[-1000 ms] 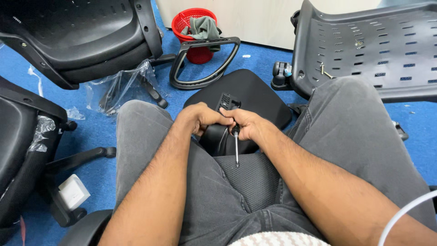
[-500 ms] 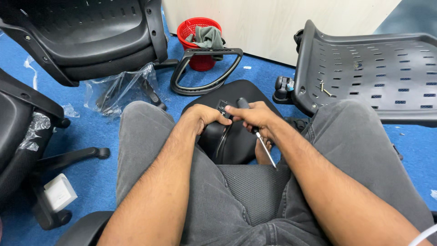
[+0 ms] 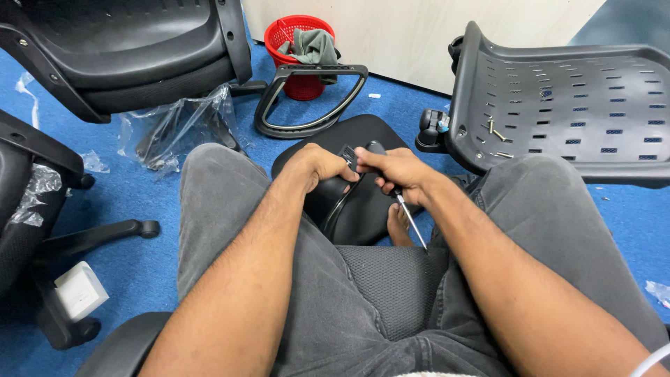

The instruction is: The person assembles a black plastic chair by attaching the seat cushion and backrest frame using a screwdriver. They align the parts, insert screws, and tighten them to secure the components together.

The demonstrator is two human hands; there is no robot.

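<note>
Blue carpet [image 3: 209, 202] covers the floor where a black armrest part [image 3: 335, 202] is held between the knees, gripped by the closed left hand [image 3: 317, 167]; it looks rigid, light plastic, best taken by its curved bar. A screwdriver [image 3: 412, 220] is clasped in the right hand [image 3: 394, 171], shaft pointing down. Its tip seems unengaged, though this is hard to tell. Nearby, a perforated seat shell [image 3: 558, 98] holds loose screws [image 3: 497, 134], and a red basket [image 3: 296, 35] stands beyond.
</note>
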